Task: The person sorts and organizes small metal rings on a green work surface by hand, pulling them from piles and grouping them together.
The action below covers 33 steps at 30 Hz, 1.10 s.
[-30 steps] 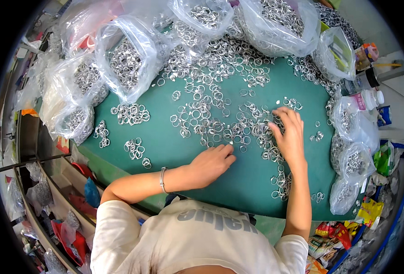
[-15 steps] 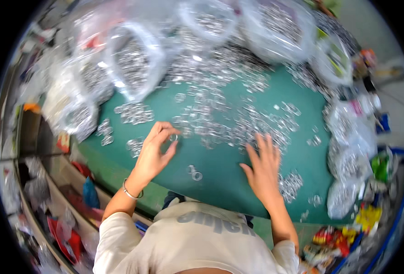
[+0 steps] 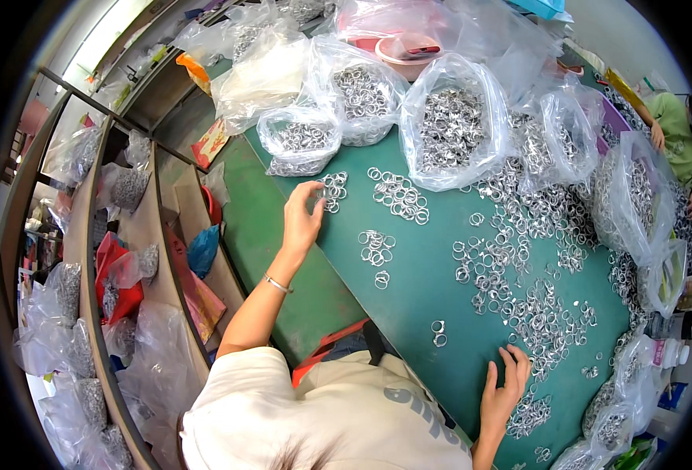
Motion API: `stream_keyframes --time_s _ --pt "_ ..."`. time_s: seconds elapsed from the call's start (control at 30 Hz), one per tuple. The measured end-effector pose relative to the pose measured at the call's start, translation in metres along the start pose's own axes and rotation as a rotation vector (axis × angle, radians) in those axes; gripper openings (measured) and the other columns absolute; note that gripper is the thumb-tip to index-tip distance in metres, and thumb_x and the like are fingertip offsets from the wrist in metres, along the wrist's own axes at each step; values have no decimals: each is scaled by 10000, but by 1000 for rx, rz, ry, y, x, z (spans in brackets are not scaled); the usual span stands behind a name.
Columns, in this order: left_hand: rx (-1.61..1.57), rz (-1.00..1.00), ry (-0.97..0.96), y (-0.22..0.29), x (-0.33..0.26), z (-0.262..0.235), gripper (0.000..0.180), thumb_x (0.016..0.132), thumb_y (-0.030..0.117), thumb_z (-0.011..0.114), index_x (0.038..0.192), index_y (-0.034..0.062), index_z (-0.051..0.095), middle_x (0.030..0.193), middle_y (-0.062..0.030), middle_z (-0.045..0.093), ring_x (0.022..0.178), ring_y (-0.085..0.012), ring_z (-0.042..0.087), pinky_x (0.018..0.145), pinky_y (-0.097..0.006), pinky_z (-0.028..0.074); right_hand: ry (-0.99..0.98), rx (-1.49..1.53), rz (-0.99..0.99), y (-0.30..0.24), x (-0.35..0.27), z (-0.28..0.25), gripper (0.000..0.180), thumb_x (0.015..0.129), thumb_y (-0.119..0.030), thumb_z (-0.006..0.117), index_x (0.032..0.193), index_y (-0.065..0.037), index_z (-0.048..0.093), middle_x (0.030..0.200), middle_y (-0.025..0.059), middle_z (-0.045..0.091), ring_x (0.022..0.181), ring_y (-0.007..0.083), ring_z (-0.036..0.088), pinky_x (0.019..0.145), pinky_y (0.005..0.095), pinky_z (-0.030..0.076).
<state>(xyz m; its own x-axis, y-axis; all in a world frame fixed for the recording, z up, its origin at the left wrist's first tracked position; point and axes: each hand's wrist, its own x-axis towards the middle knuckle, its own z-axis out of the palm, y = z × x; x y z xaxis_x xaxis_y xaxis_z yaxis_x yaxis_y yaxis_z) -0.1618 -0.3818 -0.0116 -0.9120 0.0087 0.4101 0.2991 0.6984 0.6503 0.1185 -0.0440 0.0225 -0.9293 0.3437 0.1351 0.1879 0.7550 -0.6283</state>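
Observation:
At the left edge of the green tabletop, my left hand (image 3: 302,222) has its thumb and fingertips apart, right beside a small cluster of silver finger rings (image 3: 333,193). No ring plainly shows in its grip. My right hand (image 3: 504,388) is open with fingers loosely bent, just below the large loose spread of silver rings (image 3: 546,325). A small heap of rings (image 3: 529,417) lies against its right side. Two single rings (image 3: 439,334) rest between my hands. Other small groups of rings (image 3: 400,197) and rings (image 3: 376,247) lie near the left hand.
Clear plastic bags full of rings (image 3: 453,129) line the table's far side, with a pink bowl (image 3: 409,53) behind. More bags (image 3: 632,368) crowd the right edge. Wooden shelves (image 3: 158,258) with bagged goods stand left. A person in green (image 3: 675,141) is at far right.
My view has swung left. My left hand, which pinched a ring, has moved to the small ring cluster at the table's left edge. My right hand has drawn back from the big spread, fingers more bent.

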Motion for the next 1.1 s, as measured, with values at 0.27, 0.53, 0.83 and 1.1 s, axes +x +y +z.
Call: stream_keyframes --time_s 0.27,0.53,0.83,1.1 --pt "-74 201 -142 39 14 27 333 736 -50 675 1052 24 602 988 -122 621 873 -249 605 807 -337 478 -35 -18 23 1 -3 4 287 759 12 645 1042 26 598 1157 148 534 1109 344 483 965 440 357" --pt "42 492 -189 36 36 76 379 774 -21 621 1146 28 572 1183 -166 563 1112 -342 528 960 -403 418 125 -339 132 15 -8 -16 396 783 -50 673 1153 6 546 1292 190 438 1208 375 405 1004 475 312" --pt "240 374 -434 97 4 75 810 630 263 821 1308 49 432 1323 -152 415 1237 -354 378 1021 -465 306 95 -429 363 42 4 -16 691 820 -195 675 1387 -8 327 1451 234 266 1321 423 266 1040 538 241" --pt "271 -9 -497 74 15 94 1281 491 504 855 1437 14 144 1494 -284 78 1385 -473 60 1054 -664 148 135 -301 419 47 9 0 793 848 -224 655 1465 -51 187 1524 196 137 1402 392 128 1112 527 121"
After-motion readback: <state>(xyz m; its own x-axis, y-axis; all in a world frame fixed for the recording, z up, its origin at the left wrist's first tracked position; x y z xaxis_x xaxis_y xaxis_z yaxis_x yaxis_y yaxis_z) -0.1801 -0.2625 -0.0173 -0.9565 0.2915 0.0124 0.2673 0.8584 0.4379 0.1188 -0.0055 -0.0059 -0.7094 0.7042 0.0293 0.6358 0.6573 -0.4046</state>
